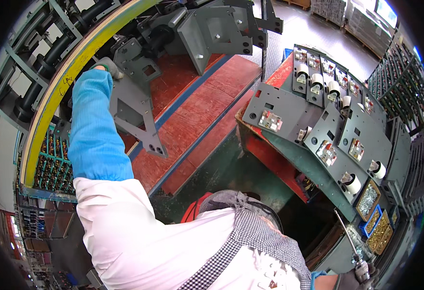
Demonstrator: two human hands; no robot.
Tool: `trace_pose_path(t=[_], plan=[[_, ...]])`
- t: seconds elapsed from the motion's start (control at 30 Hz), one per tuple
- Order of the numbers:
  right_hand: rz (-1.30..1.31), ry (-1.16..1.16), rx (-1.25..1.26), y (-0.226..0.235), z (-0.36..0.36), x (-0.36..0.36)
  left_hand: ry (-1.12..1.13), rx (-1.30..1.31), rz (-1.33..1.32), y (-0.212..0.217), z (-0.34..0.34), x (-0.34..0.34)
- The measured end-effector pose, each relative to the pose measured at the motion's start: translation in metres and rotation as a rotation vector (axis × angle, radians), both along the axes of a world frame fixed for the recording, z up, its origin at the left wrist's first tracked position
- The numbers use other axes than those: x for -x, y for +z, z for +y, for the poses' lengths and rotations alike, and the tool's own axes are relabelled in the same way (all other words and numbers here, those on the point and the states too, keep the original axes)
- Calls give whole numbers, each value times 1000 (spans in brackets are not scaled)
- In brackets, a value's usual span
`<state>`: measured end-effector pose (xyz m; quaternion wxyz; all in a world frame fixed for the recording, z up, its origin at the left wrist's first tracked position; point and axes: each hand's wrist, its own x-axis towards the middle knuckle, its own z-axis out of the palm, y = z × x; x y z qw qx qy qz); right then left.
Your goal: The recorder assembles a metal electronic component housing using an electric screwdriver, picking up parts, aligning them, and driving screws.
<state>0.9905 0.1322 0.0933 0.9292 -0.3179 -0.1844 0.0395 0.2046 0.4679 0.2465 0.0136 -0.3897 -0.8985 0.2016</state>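
Note:
My left arm, in a blue sleeve cover, stretches forward to the far left. At its end my left hand (110,66), in a grey glove, is closed on the upper part of a grey metal bracket (133,89) with a triangular cutout. That bracket stands tilted against the red bench, and my fingertips are partly hidden. Low at the right edge, my right hand (354,280) in a dark glove wraps round a power screwdriver (362,268). Its long thin bit points up and left, close to the parts trays, touching no plate that I can see.
More grey brackets (217,34) stand on the red bench (197,104). A yellow-edged board (52,101) curves along the left. Right, a table holds grey plates (282,106) with white rollers (317,82). Beside them sit screw trays (380,238) and a blue tray (372,221).

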Motion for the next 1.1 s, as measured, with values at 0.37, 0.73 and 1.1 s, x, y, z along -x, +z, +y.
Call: trace_pose_path(t=[0.37, 0.73, 1.1], plan=[[105, -29, 103, -58, -12, -61, 154, -242, -187, -8, -89, 48], [16, -38, 280, -44, -73, -82, -325, -606, -1011, -36, -207, -70], [-102, -269, 6, -5, -281, -49, -981, -224, -1112, -13, -252, -369]])
